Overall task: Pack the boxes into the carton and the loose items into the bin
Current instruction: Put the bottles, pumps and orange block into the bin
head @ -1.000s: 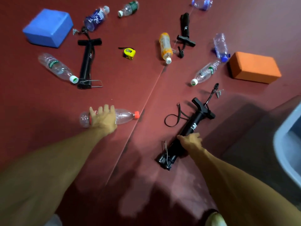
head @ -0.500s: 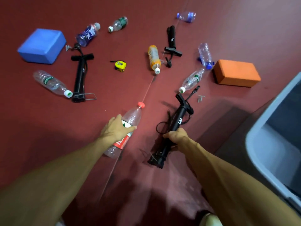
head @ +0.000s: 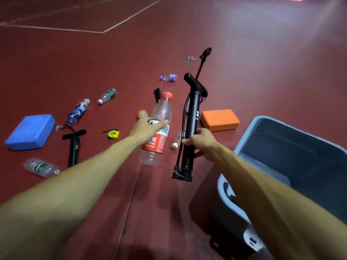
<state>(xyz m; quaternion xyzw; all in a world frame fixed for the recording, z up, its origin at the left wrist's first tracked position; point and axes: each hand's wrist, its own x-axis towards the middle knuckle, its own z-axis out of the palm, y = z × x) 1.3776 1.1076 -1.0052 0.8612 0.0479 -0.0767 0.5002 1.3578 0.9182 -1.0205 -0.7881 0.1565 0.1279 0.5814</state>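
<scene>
Bin: the grey bin (head: 293, 147) stands on the red floor (head: 262, 72) at the person's right, nearest of all; its inside is dark, and what lies in it cannot be told.
Right hand: the right hand (head: 201, 141) is just left of the bin's near rim, fingers wrapped tight round the lower barrel of a black pump (head: 193, 117).
Held pump: clear of the floor, nearly upright, foot down and T-handle up, its hose arching above the handle.
Left hand: the left hand (head: 148, 128), further left of the bin, has its fingers curled round a clear bottle (head: 159, 128).
Held bottle: red cap up, red label, tilted a little, off the floor beside the held pump without touching it.
Floor, left of the bin: a crushed clear bottle (head: 42, 167) lies closest, then a second black pump (head: 74, 145) lying flat, a yellow tape measure (head: 113, 134) and a blue block (head: 31, 132).
Beyond the bin: an orange block (head: 219, 120) sits just past its far-left corner.
Further off: a blue-labelled bottle (head: 78, 111), a green-labelled bottle (head: 107, 95), and farthest, a small blue bottle (head: 169, 77).
</scene>
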